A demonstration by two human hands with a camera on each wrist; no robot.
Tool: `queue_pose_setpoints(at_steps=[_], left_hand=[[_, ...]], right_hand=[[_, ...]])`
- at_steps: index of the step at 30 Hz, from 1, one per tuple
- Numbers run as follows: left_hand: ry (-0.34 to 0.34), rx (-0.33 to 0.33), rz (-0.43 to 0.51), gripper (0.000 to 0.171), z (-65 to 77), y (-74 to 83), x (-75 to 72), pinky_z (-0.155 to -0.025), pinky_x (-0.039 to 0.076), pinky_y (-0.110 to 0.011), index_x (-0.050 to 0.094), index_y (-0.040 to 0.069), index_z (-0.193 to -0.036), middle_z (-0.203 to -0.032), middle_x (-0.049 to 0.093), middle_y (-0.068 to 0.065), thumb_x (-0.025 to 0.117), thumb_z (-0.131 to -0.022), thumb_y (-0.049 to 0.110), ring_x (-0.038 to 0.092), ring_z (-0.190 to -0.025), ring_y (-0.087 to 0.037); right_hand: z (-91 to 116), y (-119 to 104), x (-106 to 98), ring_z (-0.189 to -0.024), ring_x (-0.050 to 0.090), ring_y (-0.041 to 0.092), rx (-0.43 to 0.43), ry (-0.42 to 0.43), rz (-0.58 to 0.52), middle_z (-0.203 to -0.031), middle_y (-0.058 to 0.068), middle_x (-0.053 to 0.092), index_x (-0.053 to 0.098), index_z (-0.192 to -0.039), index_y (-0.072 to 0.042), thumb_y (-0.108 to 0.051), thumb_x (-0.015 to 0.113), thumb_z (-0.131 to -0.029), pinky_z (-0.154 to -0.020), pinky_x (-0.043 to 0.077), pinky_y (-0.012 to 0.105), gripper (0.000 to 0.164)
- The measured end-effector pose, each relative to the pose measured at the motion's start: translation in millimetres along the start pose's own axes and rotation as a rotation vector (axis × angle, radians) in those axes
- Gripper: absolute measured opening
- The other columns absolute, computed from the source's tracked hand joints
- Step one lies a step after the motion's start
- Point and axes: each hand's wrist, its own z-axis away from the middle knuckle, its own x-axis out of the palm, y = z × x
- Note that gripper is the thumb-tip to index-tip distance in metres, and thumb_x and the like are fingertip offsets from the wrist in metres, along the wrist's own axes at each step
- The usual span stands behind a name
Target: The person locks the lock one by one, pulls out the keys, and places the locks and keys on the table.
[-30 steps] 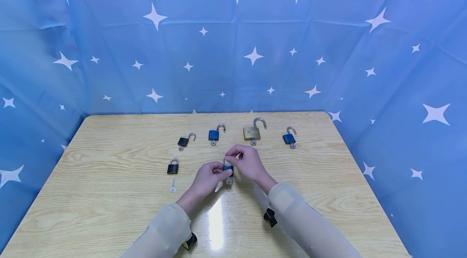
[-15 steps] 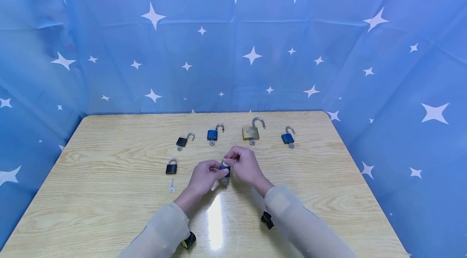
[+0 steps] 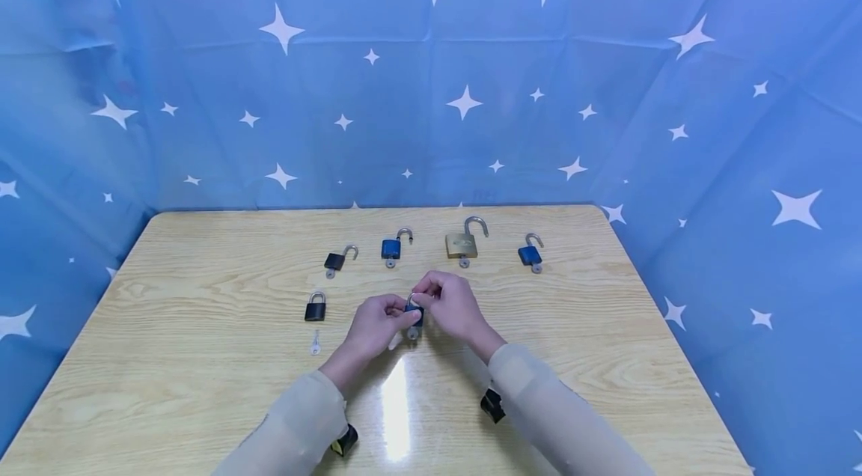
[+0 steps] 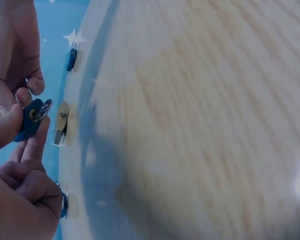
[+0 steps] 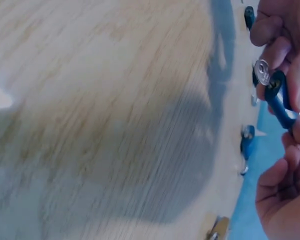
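Before starry drapes (image 3: 215, 87), fingers (image 3: 407, 319) grip a padlock (image 4: 28, 126) over wood (image 3: 188, 386), apparently

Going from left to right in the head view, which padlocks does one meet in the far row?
Open rectangular black padlock with metal shackle, open rectangular blue padlock with metal shackle, larger open rectangular golden padlock, second open blue padlock.

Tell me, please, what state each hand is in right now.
Left hand: holding a blue padlock by its body.
Right hand: pinching the same padlock by its shackle.
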Motion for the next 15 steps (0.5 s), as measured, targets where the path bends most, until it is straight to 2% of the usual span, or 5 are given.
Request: queue_pose_setpoints(at_steps=[5, 10, 15], left_hand=[[-0.011, 0.007, -0.017, 0.021, -0.3, 2.5, -0.2, -0.065, 0.046, -0.028, 0.071, 0.008, -0.096, -0.086, 0.069, -0.002, 0.070, -0.089, 0.028, 0.058, -0.075, -0.014], [-0.006, 0.011, -0.048, 0.026, -1.4, 1.8, -2.1, -0.066, 0.048, -0.028, 0.071, 0.008, -0.100, -0.087, 0.070, -0.002, 0.070, -0.089, 0.031, 0.060, -0.076, -0.014], [0.016, -0.005, -0.049, 0.028, -3.3, 0.7, -6.9, -0.071, 0.048, -0.028, 0.071, 0.011, -0.103, -0.090, 0.070, -0.001, 0.069, -0.089, 0.035, 0.061, -0.081, -0.014]], right_hand=[[0, 3, -2, -0.065, 0.052, 0.011, 0.008, -0.017, 0.014, -0.082, -0.002, 0.065, 0.069, -0.091, -0.014, -0.017, 0.067, -0.093, -0.059, 0.043, 0.023, 0.004], [3, 6, -4, -0.063, 0.050, 0.011, 0.000, 0.022, 0.004, -0.089, 0.000, 0.063, 0.067, -0.107, -0.009, -0.020, 0.061, -0.097, -0.059, 0.043, 0.023, 0.017], [6, 11, -4, -0.067, 0.051, 0.010, 0.031, 0.065, 0.008, -0.088, 0.000, 0.064, 0.067, -0.102, -0.010, -0.018, 0.062, -0.095, -0.062, 0.044, 0.022, 0.012]])
